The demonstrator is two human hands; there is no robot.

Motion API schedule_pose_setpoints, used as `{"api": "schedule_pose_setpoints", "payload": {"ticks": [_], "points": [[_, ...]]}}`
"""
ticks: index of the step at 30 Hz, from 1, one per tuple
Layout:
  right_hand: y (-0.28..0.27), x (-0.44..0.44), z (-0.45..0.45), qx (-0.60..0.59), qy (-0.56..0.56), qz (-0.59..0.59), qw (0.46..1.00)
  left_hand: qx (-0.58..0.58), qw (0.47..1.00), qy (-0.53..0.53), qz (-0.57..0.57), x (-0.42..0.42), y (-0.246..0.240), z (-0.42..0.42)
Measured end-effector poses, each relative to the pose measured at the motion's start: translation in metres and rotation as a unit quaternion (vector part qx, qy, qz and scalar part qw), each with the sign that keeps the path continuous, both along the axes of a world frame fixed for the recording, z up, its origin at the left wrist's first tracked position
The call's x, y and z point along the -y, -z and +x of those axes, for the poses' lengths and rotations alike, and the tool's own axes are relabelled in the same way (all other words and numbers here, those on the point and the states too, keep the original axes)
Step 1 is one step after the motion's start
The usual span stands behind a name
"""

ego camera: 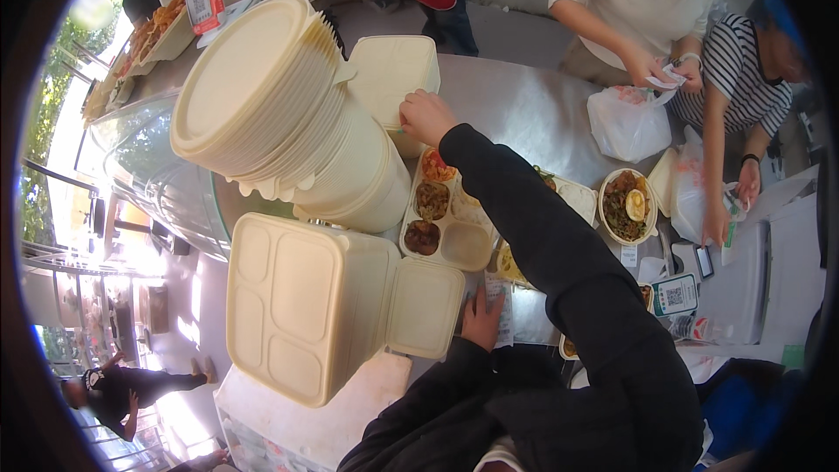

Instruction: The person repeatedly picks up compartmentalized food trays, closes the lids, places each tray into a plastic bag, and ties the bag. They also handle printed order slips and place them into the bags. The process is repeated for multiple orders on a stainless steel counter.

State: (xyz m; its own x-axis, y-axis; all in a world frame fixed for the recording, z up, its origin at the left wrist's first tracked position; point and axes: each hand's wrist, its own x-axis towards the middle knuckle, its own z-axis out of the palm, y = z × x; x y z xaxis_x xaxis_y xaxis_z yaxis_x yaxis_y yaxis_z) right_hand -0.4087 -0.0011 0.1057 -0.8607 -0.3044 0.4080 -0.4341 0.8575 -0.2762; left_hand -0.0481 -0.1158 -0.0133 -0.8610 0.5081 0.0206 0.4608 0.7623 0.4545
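Note:
My right hand (426,118) reaches across to the near edge of a stack of cream rectangular lids or containers (392,72), its fingers bent; whether they grip the edge is hidden. My left hand (484,320) rests with fingers spread beside a printed paper slip (503,314), right of a cream compartment lid (426,305). Between my hands lies a compartment tray (467,246) with several portions of food and one bare compartment. My right sleeve partly covers it and another food tray with rice (577,200). A round bowl (628,206) holds meat, greens and a halved egg.
Tall stacks of round lids and bowls (242,78) and compartment containers (288,308) stand at left, by a curved clear guard (157,170). Two people handle plastic bags (629,124) at the right. A code stand (675,295) and a phone (704,262) are nearby. Another person stands beyond the counter.

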Motion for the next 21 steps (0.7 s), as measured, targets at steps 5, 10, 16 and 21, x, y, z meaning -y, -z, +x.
{"api": "schedule_pose_setpoints", "payload": {"ticks": [5,10,16,21], "points": [[-0.007,0.000,-0.004,0.006,-0.013,0.018,1.000,0.026,0.999,0.014,-0.012,0.003,-0.003,-0.001],[-0.054,-0.018,-0.020,-0.133,-0.030,-0.099,0.986,0.019,1.000,0.023,-0.008,0.004,-0.009,-0.005],[-0.167,-0.080,0.016,-0.218,0.058,-0.392,0.892,0.024,0.998,0.043,-0.038,0.006,-0.010,-0.003],[-0.210,-0.150,0.179,-0.331,0.116,-0.422,0.836,0.044,0.995,0.067,-0.053,0.011,-0.021,-0.004]]}}
